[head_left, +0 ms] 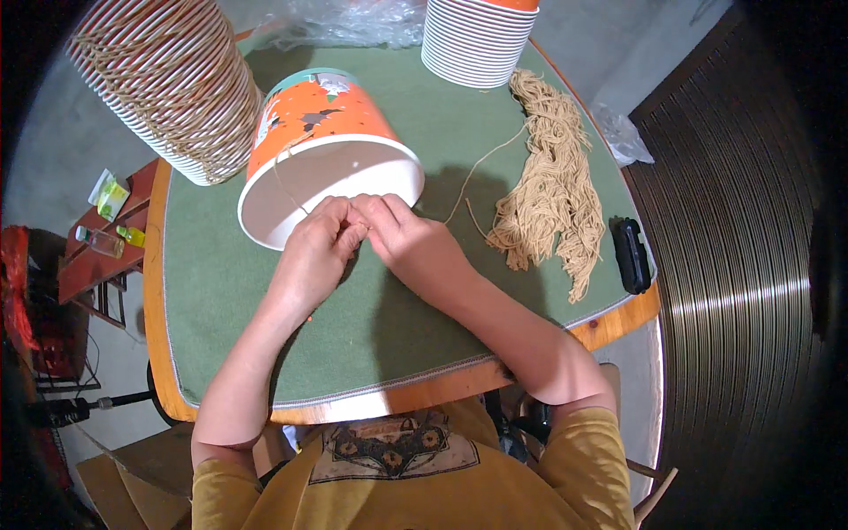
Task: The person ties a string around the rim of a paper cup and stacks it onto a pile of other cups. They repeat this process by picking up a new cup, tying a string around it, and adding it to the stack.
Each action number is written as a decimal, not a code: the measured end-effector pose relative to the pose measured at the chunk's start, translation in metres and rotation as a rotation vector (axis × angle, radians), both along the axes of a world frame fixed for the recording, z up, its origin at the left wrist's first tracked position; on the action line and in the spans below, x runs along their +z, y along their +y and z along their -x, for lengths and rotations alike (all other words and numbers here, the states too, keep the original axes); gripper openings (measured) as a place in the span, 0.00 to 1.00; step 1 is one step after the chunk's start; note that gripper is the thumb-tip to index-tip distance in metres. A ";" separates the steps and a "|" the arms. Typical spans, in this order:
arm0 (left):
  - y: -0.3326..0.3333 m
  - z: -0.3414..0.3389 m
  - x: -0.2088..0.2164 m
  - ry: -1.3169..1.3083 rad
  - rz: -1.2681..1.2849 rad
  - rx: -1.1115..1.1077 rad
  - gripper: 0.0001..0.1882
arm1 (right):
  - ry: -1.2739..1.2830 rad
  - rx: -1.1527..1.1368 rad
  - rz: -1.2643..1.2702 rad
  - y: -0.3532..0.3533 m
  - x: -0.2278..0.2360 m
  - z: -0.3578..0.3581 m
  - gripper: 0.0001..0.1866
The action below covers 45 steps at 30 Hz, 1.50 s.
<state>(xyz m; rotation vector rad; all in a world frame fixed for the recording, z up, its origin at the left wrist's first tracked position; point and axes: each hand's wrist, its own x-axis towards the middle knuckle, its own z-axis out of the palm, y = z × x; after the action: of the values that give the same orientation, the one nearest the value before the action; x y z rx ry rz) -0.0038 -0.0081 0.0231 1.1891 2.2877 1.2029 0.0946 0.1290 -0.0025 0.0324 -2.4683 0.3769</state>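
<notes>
An orange paper bucket with a white inside lies tilted on the green cloth, its mouth facing me. A thin tan cord comes from the bucket's side over the rim and down to my fingers. My left hand is closed in a pinch at the lower rim, where the cord runs in. Fingertip to fingertip with it, my right hand is pinched too; the bit of cord between them is mostly hidden. To the right lies a bundle of tan cord, one strand reaching toward my right wrist.
A tall stack of buckets with cord handles leans at the left; another bucket stack stands at the back. A black case rests by the right table edge. Clear plastic lies behind. Small bottles are on a red stool.
</notes>
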 end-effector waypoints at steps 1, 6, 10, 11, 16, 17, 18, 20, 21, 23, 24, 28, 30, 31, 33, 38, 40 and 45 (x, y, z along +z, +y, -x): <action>-0.001 -0.001 -0.001 0.025 -0.023 -0.006 0.07 | -0.005 -0.005 -0.026 0.000 0.001 -0.001 0.16; -0.001 -0.006 0.002 0.195 -0.095 -0.100 0.05 | -0.028 0.021 0.179 -0.004 0.006 -0.005 0.15; 0.000 -0.008 0.001 0.201 -0.124 -0.140 0.04 | -0.134 0.052 0.598 -0.002 0.008 -0.006 0.12; 0.000 -0.008 0.000 0.204 -0.124 -0.136 0.05 | -0.134 0.026 0.530 -0.003 0.008 -0.006 0.12; 0.000 -0.005 -0.002 0.191 -0.111 -0.116 0.07 | -0.088 -0.050 0.201 -0.003 0.010 -0.008 0.12; 0.000 -0.004 -0.003 0.180 -0.114 -0.112 0.07 | -0.071 -0.036 0.151 -0.003 0.010 -0.008 0.12; 0.000 -0.002 -0.003 0.169 -0.117 -0.108 0.07 | -0.053 -0.022 0.101 -0.002 0.011 -0.009 0.11; 0.000 0.001 -0.006 0.092 -0.120 -0.089 0.07 | -0.032 -0.025 0.038 -0.003 0.011 -0.009 0.10; 0.001 0.003 -0.009 0.026 -0.121 -0.074 0.06 | -0.028 -0.041 0.024 -0.004 0.010 -0.008 0.09; 0.002 0.006 -0.009 -0.087 -0.115 -0.058 0.07 | -0.054 -0.083 0.014 -0.006 0.011 -0.007 0.09; 0.002 0.008 -0.008 -0.133 -0.108 -0.057 0.07 | -0.084 -0.108 0.018 -0.007 0.011 -0.007 0.09; 0.005 0.012 -0.004 -0.295 -0.063 -0.042 0.08 | -0.074 -0.167 0.054 -0.011 0.015 -0.006 0.11; 0.006 0.015 -0.005 -0.332 -0.057 -0.039 0.07 | -0.061 -0.171 0.057 -0.012 0.014 -0.006 0.11; 0.007 0.016 -0.006 -0.350 -0.054 -0.037 0.07 | -0.054 -0.172 0.058 -0.012 0.013 -0.005 0.11; 0.007 0.014 -0.004 -0.344 -0.070 -0.027 0.07 | -0.081 -0.215 0.124 -0.014 0.009 -0.004 0.09; 0.006 0.010 0.008 -0.355 -0.024 -0.032 0.07 | -0.142 -0.270 0.236 -0.016 0.004 0.001 0.06; 0.002 0.013 0.004 -0.348 -0.086 -0.116 0.08 | -0.170 -0.294 0.247 -0.016 0.008 0.002 0.06; -0.003 0.008 0.000 -0.168 -0.116 -0.138 0.11 | -0.179 -0.229 0.344 -0.012 0.004 0.005 0.06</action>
<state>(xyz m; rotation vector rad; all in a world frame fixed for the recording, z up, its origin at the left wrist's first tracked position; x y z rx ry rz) -0.0118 -0.0114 0.0229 1.2141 2.0042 1.3444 0.0894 0.1172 0.0010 -0.4401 -2.5101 0.7226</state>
